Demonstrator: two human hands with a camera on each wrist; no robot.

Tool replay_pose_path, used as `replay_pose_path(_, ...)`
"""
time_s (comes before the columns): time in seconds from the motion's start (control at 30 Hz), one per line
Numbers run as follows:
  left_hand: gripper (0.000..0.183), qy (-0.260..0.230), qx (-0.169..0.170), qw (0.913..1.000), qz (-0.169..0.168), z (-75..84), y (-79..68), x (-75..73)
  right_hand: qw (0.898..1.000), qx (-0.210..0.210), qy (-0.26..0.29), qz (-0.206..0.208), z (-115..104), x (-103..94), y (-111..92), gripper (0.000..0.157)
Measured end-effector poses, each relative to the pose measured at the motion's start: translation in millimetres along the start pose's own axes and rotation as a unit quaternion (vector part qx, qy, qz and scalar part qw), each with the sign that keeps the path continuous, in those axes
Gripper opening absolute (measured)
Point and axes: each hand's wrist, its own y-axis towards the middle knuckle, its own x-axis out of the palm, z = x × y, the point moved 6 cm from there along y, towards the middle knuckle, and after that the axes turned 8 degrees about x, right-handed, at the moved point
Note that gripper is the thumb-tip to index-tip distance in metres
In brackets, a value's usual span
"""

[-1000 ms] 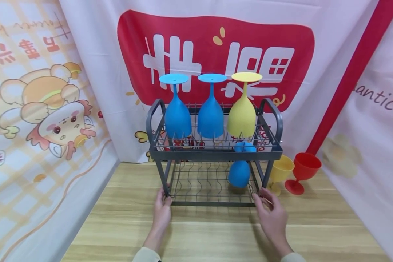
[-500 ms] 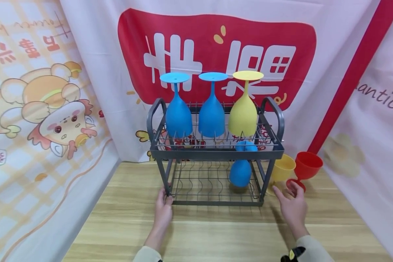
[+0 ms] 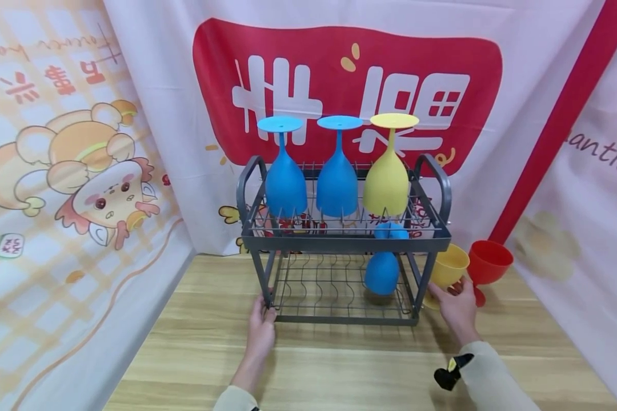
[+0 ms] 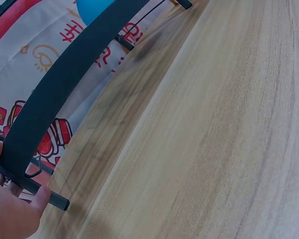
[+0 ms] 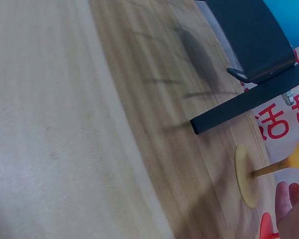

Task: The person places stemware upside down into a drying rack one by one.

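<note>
A dark grey two-tier dish rack (image 3: 339,245) stands on the wooden table. My left hand (image 3: 261,331) grips its lower front-left corner; in the left wrist view, fingers (image 4: 39,201) lie around the bottom rail. On the upper tier, two blue goblets (image 3: 285,188) and a yellow goblet (image 3: 387,188) stand upside down. Another blue goblet (image 3: 382,274) is upside down on the lower tier, at the right. My right hand (image 3: 459,311) is beside an upright yellow goblet (image 3: 451,264), its fingers near the bowl and stem. In the right wrist view, a gap shows between fingers and stem.
A red goblet (image 3: 489,264) stands upright right of the yellow one, close to my right hand. The rack's right front leg (image 3: 424,285) is just left of that hand. Printed cloth (image 3: 149,114) hangs behind and on both sides of the wooden table (image 3: 339,365).
My right hand has let go of the rack's lower right corner and moved right to the upright yellow goblet. My left hand stays on the rack. The head view has shifted slightly.
</note>
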Motion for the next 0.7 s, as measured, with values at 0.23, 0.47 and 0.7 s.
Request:
replay_pose_path(0.23, 0.056, 0.004, -0.004, 1.0, -0.005, -3.1, 0.0, 0.4, 0.999, 0.012, 0.038, -0.02, -2.3, 2.6, 6.9, 0.109)
replay_pose_path(0.47, 0.057, 0.0, -0.007, 1.0, -0.005, -3.0, -1.1, -0.4, 0.997, 0.003, 0.071, -0.028, -5.1, 6.1, 10.8, 0.106)
replay_pose_path(0.7, 0.057, 0.002, -0.01, 0.9999, -0.006, -4.9, 0.2, -1.2, 0.997, -0.025, 0.064, -0.034, -3.7, 2.8, 0.2, 0.101)
